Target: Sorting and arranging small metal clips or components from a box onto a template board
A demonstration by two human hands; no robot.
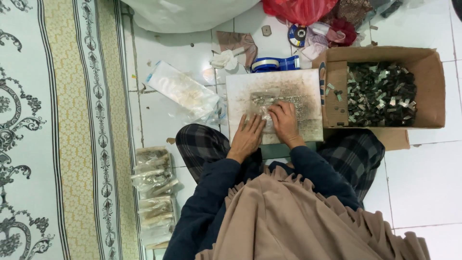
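White tiled floor, patterned rug off to one side. Stained board across the lap, both hands flat on it: left hand fingers spread, right hand pressing a small clear plastic bag. Cardboard box alongside, full of little metal pieces.

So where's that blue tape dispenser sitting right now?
In the head view, the blue tape dispenser lies on the tiled floor just beyond the stained white board's far edge, left of the cardboard box.
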